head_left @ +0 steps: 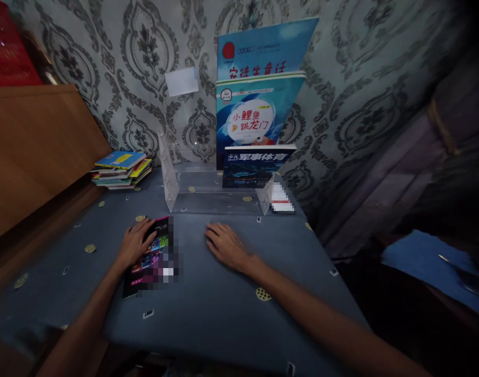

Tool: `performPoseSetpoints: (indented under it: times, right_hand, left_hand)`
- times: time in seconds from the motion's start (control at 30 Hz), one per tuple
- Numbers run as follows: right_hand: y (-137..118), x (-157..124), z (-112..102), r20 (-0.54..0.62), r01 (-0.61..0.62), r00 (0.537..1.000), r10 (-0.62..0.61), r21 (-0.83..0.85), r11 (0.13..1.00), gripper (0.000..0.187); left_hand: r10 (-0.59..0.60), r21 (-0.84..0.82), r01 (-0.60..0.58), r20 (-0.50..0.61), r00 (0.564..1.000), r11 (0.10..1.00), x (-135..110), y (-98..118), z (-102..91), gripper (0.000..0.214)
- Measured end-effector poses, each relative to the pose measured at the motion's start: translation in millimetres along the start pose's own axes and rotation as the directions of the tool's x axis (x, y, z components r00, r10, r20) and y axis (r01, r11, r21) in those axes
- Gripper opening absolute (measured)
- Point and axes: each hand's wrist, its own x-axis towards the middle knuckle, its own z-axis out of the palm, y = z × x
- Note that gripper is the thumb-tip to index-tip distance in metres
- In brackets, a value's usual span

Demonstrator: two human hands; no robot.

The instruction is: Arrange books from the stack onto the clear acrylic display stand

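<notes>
On the left of the table lies a black book (155,233) with small coloured pictures, its lower right part blurred out. My left hand (136,242) rests on its upper left side, thumb apart from the fingers. Palm down on the cloth, my right hand (227,245) lies loosely spread and touches only the table. Behind the hands stands a clear plastic rack (169,180) with stepped sides. At its right end, a dark blue book (259,170) leans in front of a teal book (239,94) and a taller blue book (263,47).
A stack of thin books (121,170) sits at the back left beside a wooden panel (39,141). A partly blurred white item (282,201) is right of the rack. The table's cloth (196,309) ends near the right forearm; blue fabric (428,267) lies beyond.
</notes>
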Motion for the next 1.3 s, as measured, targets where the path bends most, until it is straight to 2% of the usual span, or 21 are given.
performPoseSetpoints:
  times: [0.2, 0.33, 0.53, 0.83, 1.03, 1.3]
  right_hand:
    - [25.7, -25.9, -5.3, -0.011, -0.170, 0.985, 0.170, 0.046, 0.984, 0.032]
    - [38.0, -43.2, -12.1, -0.019, -0.230, 0.973, 0.231, 0.034, 0.972, 0.034]
    - [46.1, -55.5, -13.6, -0.047, -0.264, 0.963, 0.267, 0.065, 0.962, 0.033]
    - [44.8, -54.0, -17.7, -0.083, -0.285, 0.951, 0.296, 0.122, 0.951, 0.031]
    - [54.3, -54.7, -24.3, -0.117, -0.397, 0.900, 0.420, 0.176, 0.901, 0.037]
    - [69.6, -65.4, -30.0, -0.208, -0.463, 0.829, 0.519, 0.265, 0.846, 0.036]
  left_hand:
    - [0.108, -0.048, -0.106, 0.047, 0.993, 0.993, -6.2, 32.0, 0.5, 0.051]
    - [0.157, -0.075, -0.154, 0.036, 0.987, 0.985, -7.9, 61.3, 1.7, 0.049]
    - [0.249, -0.123, -0.243, 0.032, 0.968, 0.962, -3.2, 104.7, 8.2, 0.049]
    - [0.367, -0.196, -0.365, -0.027, 0.930, 0.910, 9.3, 158.2, 22.5, 0.048]
    - [0.400, -0.217, -0.392, -0.009, 0.917, 0.894, 17.7, 186.9, 26.1, 0.048]
    - [0.423, -0.273, -0.417, -0.039, 0.905, 0.867, 24.8, 224.2, 34.0, 0.047]
